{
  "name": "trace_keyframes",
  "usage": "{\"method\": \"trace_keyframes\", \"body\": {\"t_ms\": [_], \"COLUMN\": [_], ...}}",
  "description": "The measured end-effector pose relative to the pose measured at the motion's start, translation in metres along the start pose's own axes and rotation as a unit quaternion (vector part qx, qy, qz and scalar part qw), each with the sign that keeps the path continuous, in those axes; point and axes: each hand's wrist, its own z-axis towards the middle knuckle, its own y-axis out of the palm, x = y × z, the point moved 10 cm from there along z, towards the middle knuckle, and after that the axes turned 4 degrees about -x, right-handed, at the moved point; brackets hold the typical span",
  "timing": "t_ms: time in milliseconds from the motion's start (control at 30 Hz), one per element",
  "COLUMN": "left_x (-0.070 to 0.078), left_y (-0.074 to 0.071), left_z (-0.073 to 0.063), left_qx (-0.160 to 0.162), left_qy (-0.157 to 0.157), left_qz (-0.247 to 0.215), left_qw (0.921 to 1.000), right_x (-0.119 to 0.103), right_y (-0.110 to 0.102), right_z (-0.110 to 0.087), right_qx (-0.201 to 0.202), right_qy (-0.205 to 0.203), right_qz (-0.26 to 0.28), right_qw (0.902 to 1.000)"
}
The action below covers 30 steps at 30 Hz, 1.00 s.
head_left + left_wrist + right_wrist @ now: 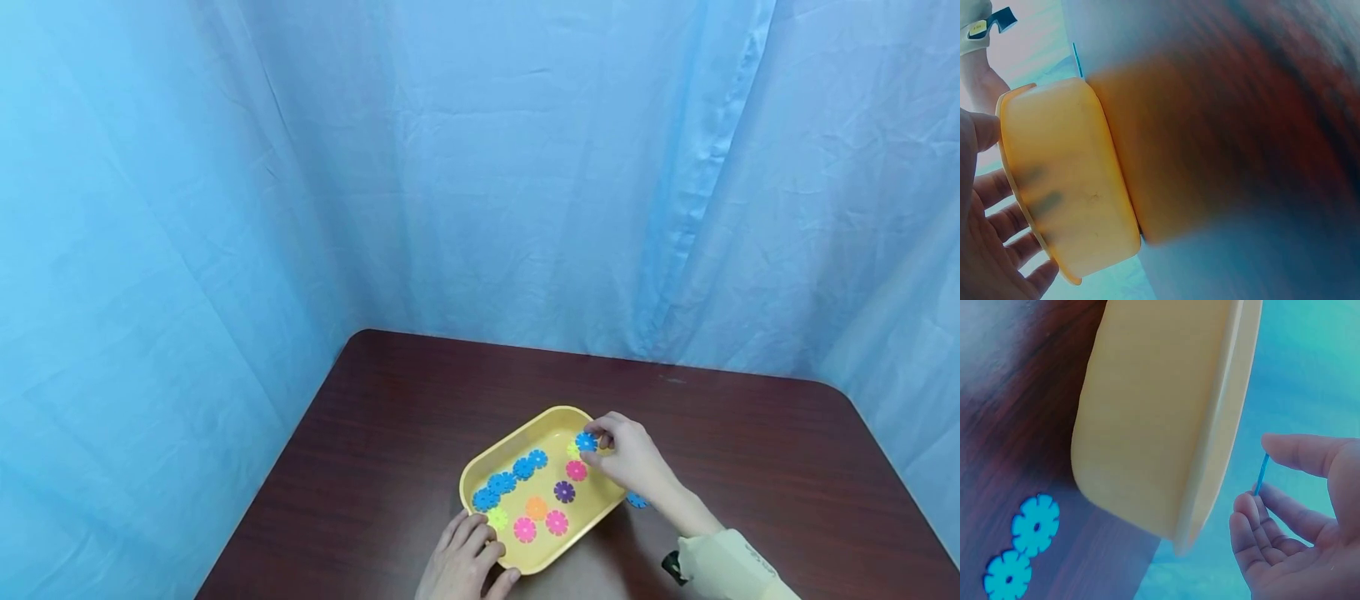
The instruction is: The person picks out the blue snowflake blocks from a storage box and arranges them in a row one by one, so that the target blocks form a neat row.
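Observation:
My right hand [633, 457] pinches a blue snowflake disc [587, 442] by its edges over the right end of a yellow tray [510, 439]. Edge-on in the right wrist view, the disc spans thumb to fingertips. My left hand [463, 560] grips the tray's near-left corner, fingers hooked over the rim and thumb by the near edge. Inside the tray, overlapping blue discs [502, 482] line the far-left side. Nearer lie pink discs [557, 522], an orange disc [536, 508], a purple disc [565, 492] and a yellow-green disc [497, 518]. Another yellow-green disc is partly hidden beneath the held one.
Two blue discs [1036, 526] lie on the table beside the tray, partly hidden by my right arm in the head view. The dark brown wooden table [405, 417] has rounded far corners. Light-blue curtains [480, 183] hang behind it and on both sides.

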Motion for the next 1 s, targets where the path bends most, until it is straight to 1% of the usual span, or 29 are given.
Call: {"method": "trace_keyframes", "body": {"t_ms": [267, 400, 667, 800, 1000], "left_x": [0.000, -0.001, 0.000, 0.000, -0.001], "left_y": [0.001, 0.001, 0.000, 0.001, 0.001], "left_z": [0.000, 0.001, 0.000, 0.000, 0.000], "left_qx": [-0.002, -0.005, -0.005, -0.006, -0.006], "left_qy": [-0.001, -0.002, -0.001, -0.001, -0.002], "left_qz": [0.000, -0.003, -0.002, -0.001, -0.002], "left_qw": [1.0000, 1.0000, 1.0000, 1.0000, 1.0000], "right_x": [0.009, 0.015, 0.027, 0.036, 0.052], "right_y": [-0.013, -0.017, -0.026, -0.030, -0.035], "right_z": [-0.007, -0.012, -0.019, -0.022, -0.027], "right_qx": [0.008, 0.013, 0.020, 0.019, 0.019], "right_qy": [-0.002, 0.003, -0.002, 0.008, 0.036], "right_qz": [-0.002, -0.009, -0.012, -0.011, -0.005], "right_qw": [1.0000, 0.9999, 0.9997, 0.9997, 0.9992]}}
